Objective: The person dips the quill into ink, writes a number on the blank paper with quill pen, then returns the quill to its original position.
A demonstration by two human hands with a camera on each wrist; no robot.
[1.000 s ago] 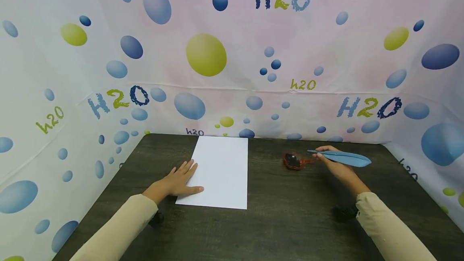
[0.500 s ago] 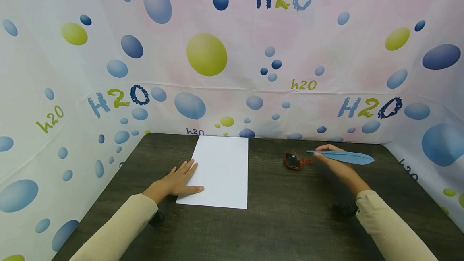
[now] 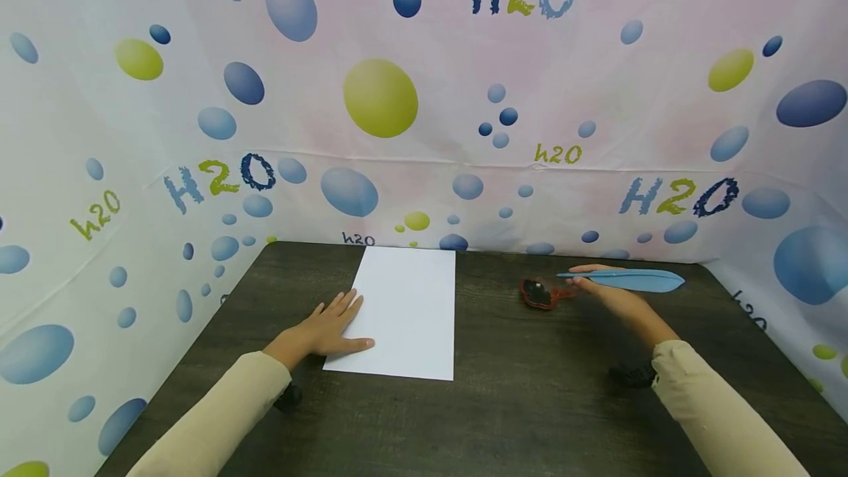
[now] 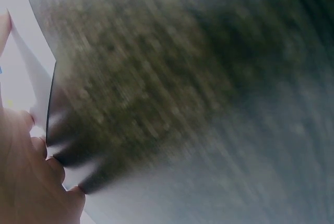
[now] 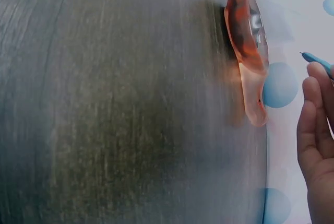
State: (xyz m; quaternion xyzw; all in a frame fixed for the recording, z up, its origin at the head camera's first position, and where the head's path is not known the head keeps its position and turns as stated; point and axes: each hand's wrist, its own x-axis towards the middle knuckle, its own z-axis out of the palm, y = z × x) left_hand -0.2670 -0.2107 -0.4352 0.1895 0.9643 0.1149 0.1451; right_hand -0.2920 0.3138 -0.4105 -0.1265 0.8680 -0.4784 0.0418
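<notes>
In the head view a white sheet of paper (image 3: 417,315) lies on the dark table. My left hand (image 3: 326,331) rests flat on its left edge with the fingers spread; the left wrist view shows its fingers (image 4: 55,169) beside the paper's edge. On the right, my right hand (image 3: 612,300) pinches a blue feather pen (image 3: 642,280) held off the table, nib toward the left. Below the nib sits a small reddish-orange translucent object (image 3: 538,294) with a dark shiny top and a short handle. In the right wrist view the pen's tip (image 5: 314,61) shows above the fingertips.
The dark wooden table (image 3: 510,411) reaches back to a white cloth backdrop (image 3: 450,57) with blue and green dots and "H2O" lettering. The cloth also stands along the left and right sides.
The feather pen has tilted slightly, its feathered end rising a little, and its nib has shifted slightly left. My left hand stays on the paper.
</notes>
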